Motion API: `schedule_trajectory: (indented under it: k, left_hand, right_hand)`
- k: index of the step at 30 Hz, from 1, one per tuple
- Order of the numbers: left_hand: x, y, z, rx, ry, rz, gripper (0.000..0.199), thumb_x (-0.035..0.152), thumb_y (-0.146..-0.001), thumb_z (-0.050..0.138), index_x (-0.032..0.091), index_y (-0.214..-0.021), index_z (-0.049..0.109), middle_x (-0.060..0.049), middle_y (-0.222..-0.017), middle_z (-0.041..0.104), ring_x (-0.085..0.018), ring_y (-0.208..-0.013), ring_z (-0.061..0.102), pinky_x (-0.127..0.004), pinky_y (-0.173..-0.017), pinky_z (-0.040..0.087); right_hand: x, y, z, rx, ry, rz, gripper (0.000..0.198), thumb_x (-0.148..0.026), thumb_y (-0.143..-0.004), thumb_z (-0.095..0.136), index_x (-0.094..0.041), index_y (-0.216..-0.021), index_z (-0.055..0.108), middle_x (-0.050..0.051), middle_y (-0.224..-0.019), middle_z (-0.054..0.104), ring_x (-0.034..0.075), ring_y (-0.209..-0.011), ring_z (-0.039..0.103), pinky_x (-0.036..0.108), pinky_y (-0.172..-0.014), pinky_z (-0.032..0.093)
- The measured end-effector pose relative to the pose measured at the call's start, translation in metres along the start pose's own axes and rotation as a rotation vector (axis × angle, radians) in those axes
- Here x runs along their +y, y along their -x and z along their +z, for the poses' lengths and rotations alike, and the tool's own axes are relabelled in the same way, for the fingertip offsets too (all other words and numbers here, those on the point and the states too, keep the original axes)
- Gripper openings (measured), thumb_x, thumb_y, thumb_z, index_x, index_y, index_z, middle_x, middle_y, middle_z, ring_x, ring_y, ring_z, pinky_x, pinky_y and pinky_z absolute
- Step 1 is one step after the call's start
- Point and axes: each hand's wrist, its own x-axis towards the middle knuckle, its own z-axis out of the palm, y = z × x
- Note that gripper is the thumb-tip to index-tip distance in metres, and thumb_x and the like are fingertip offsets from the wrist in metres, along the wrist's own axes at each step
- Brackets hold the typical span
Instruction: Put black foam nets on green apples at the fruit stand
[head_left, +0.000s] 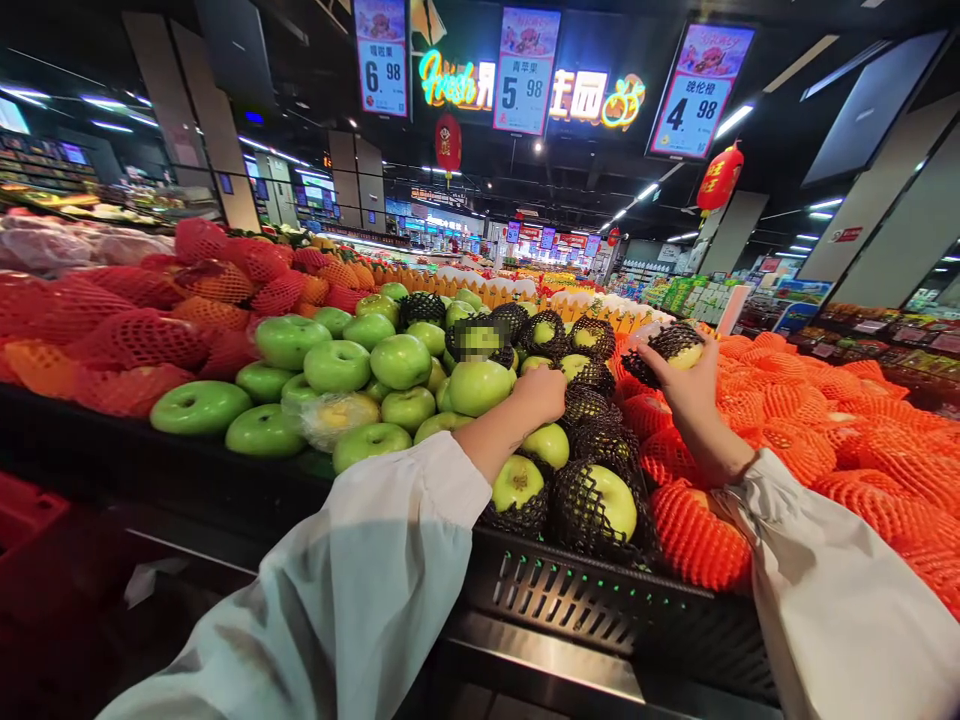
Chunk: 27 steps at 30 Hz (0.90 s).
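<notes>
My right hand (691,385) is raised over the orange-netted fruit, its fingers and thumb wrapped round a green apple in a black foam net (666,343). My left hand (543,392) is closed and reaches in among the green apples; its fingertips are hidden, and I cannot make out what they grip. Right of it lie several green apples in black foam nets (600,440). To its left, bare green apples (399,361) are piled up, one beside a yellowish fruit in clear plastic (341,412).
Orange-netted fruit (795,450) fills the right side, and red-netted fruit (150,335) the left. A black slotted crate wall (585,595) runs along the front, above a metal edge (540,655). Price signs (523,75) hang overhead.
</notes>
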Motion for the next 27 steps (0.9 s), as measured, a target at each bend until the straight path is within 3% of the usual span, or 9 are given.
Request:
schedule_trajectory:
  k: [2, 5, 9, 12, 15, 19, 23, 25, 27]
  left_hand:
    - [0.002, 0.003, -0.001, -0.021, -0.007, -0.007, 0.040, 0.011, -0.085, 0.061, 0.019, -0.123, 0.072, -0.018, -0.141, 0.053, -0.036, -0.133, 0.050, -0.043, -0.104, 0.048]
    - [0.003, 0.006, -0.003, -0.046, -0.008, -0.025, 0.043, 0.008, -0.086, 0.058, 0.021, -0.125, 0.072, -0.018, -0.142, 0.051, -0.037, -0.135, 0.048, -0.044, -0.105, 0.047]
    - [0.003, 0.008, -0.006, -0.024, 0.002, -0.050, 0.046, 0.005, -0.091, 0.047, 0.013, -0.134, 0.063, -0.020, -0.139, 0.055, -0.035, -0.134, 0.051, -0.044, -0.106, 0.046]
    - [0.003, 0.007, -0.006, 0.001, 0.007, -0.059, 0.046, 0.005, -0.093, 0.041, 0.007, -0.137, 0.056, -0.023, -0.136, 0.058, -0.035, -0.132, 0.053, -0.045, -0.104, 0.047]
    - [0.002, 0.007, -0.005, -0.010, -0.010, -0.052, 0.046, 0.006, -0.092, 0.046, 0.007, -0.137, 0.056, -0.023, -0.138, 0.056, -0.037, -0.132, 0.052, -0.046, -0.103, 0.048]
    - [0.002, 0.007, -0.004, -0.037, -0.051, -0.044, 0.048, 0.010, -0.091, 0.051, 0.012, -0.139, 0.055, -0.020, -0.142, 0.054, -0.035, -0.134, 0.051, -0.043, -0.103, 0.049]
    - [0.003, 0.008, -0.006, -0.060, -0.087, -0.046, 0.046, 0.013, -0.095, 0.048, 0.014, -0.140, 0.053, -0.018, -0.143, 0.053, -0.033, -0.134, 0.050, -0.041, -0.104, 0.049]
    - [0.003, 0.009, -0.007, -0.066, -0.099, -0.050, 0.045, 0.013, -0.096, 0.047, 0.015, -0.140, 0.053, -0.017, -0.144, 0.052, -0.032, -0.135, 0.050, -0.040, -0.104, 0.049]
    - [0.004, 0.010, -0.008, -0.068, -0.106, -0.052, 0.045, 0.013, -0.096, 0.047, 0.015, -0.141, 0.053, -0.017, -0.144, 0.052, -0.032, -0.136, 0.049, -0.040, -0.104, 0.050]
  right_hand:
    - [-0.007, 0.003, 0.002, -0.007, 0.001, 0.060, 0.105, -0.062, -0.051, 0.088, -0.018, -0.133, 0.040, 0.016, -0.137, 0.053, 0.028, -0.125, 0.057, 0.051, -0.116, 0.044]
    - [-0.016, 0.008, 0.003, -0.091, 0.098, 0.032, 0.107, -0.062, -0.047, 0.089, -0.017, -0.133, 0.044, 0.015, -0.134, 0.056, 0.029, -0.123, 0.057, 0.052, -0.115, 0.043]
    - [-0.022, 0.012, 0.002, -0.301, 0.161, -0.022, 0.119, -0.062, -0.046, 0.089, -0.018, -0.142, 0.036, 0.015, -0.129, 0.058, 0.029, -0.116, 0.060, 0.052, -0.109, 0.048]
    - [-0.021, 0.011, 0.002, -0.482, 0.208, -0.028, 0.115, -0.063, -0.045, 0.089, -0.019, -0.138, 0.037, 0.014, -0.128, 0.058, 0.029, -0.114, 0.061, 0.051, -0.107, 0.049]
    - [-0.016, 0.010, 0.002, -0.603, 0.274, 0.084, 0.109, -0.065, -0.042, 0.088, -0.019, -0.129, 0.042, 0.013, -0.123, 0.060, 0.031, -0.112, 0.061, 0.055, -0.105, 0.050]
    - [-0.011, 0.009, 0.002, -0.631, 0.196, 0.303, 0.106, -0.062, -0.036, 0.090, -0.020, -0.122, 0.044, 0.010, -0.115, 0.064, 0.031, -0.110, 0.063, 0.056, -0.105, 0.052]
    - [-0.018, 0.009, -0.002, -0.692, 0.106, 0.366, 0.105, -0.057, -0.037, 0.092, -0.021, -0.123, 0.042, 0.011, -0.121, 0.064, 0.029, -0.115, 0.062, 0.050, -0.107, 0.054]
    - [-0.022, 0.008, -0.007, -0.724, 0.265, 0.306, 0.108, -0.064, -0.039, 0.089, -0.021, -0.128, 0.045, 0.013, -0.125, 0.062, 0.032, -0.121, 0.059, 0.053, -0.110, 0.051]
    - [-0.024, 0.005, -0.011, -0.697, 0.585, 0.224, 0.110, -0.074, -0.041, 0.085, -0.019, -0.130, 0.052, 0.016, -0.128, 0.059, 0.039, -0.130, 0.052, 0.059, -0.115, 0.043]
